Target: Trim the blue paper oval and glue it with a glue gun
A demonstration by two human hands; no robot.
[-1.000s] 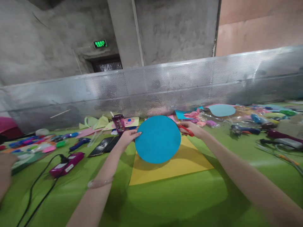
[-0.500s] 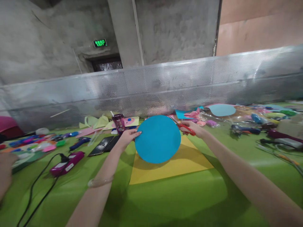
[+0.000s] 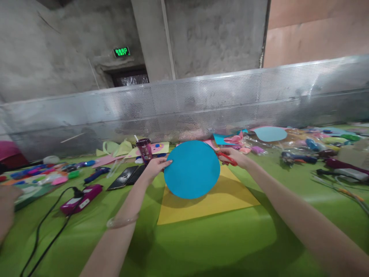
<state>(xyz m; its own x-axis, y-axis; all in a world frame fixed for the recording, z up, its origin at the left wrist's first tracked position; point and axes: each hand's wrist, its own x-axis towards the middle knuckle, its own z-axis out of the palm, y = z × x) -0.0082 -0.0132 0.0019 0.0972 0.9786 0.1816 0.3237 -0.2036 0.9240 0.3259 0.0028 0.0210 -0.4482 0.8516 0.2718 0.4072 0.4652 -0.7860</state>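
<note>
A round piece of blue paper point(image 3: 191, 169) is held up in front of me. My left hand point(image 3: 157, 166) pinches it at its left edge. In my right hand point(image 3: 235, 156) is a pair of scissors with red handles point(image 3: 227, 158), at the paper's right edge; the blades are hidden behind the blue paper. Below the circle, a yellow sheet point(image 3: 207, 209) lies flat on the green table cover, partly covered from view by the blue paper.
A purple cup with a straw point(image 3: 145, 150) and a dark phone point(image 3: 123, 177) are left of the paper. A magenta power strip point(image 3: 81, 199) trails black cords. Clay pieces and tools line both sides. Another person's hand point(image 3: 7, 209) shows at the left edge. A perforated metal panel point(image 3: 184, 107) stands behind.
The scissor blades, visible before above the paper's upper right edge, are now out of sight behind it. The blue paper and both hands have barely moved.
</note>
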